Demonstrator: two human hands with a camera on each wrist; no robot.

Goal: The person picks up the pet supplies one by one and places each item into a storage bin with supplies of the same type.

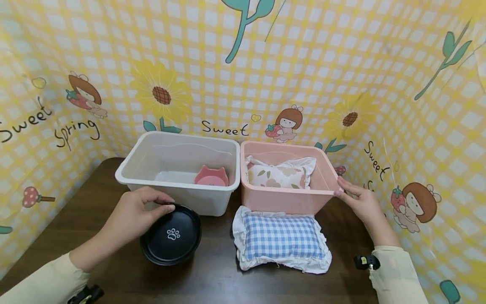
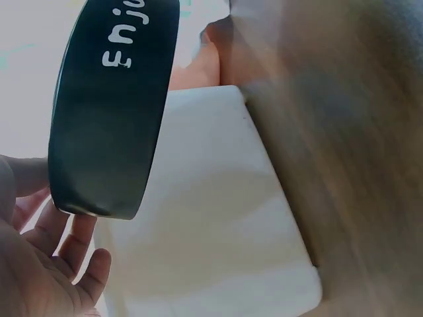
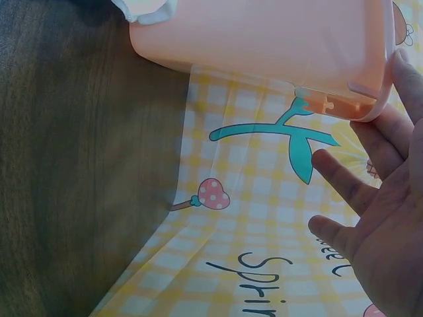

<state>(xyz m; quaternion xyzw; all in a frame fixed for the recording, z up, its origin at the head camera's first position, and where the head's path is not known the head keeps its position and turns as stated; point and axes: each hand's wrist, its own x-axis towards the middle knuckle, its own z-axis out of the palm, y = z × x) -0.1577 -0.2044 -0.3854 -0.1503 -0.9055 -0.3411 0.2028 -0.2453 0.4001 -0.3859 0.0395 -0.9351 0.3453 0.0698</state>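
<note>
My left hand [image 1: 138, 211] pinches the rim of a black pet bowl [image 1: 172, 236] between thumb and fingers. A white paw print marks the bowl's inside, which faces up toward the head camera; white lettering shows on its outer wall in the left wrist view. The bowl is in front of the white bin [image 1: 206, 202], where a pink cat-eared bowl [image 1: 212, 176] lies. My right hand [image 1: 358, 200] holds the front right rim corner of the pink bin [image 1: 281, 202], thumb and fingers at the rim. A floral pillow [image 1: 275, 175] with white edging lies inside that bin.
A blue checked pillow [image 1: 282, 236] with a white ruffle lies on the dark wooden table [image 1: 216, 278], in front of the pink bin. The two bins stand side by side. Yellow checked cloth [image 1: 212, 84] hangs behind them and along both sides.
</note>
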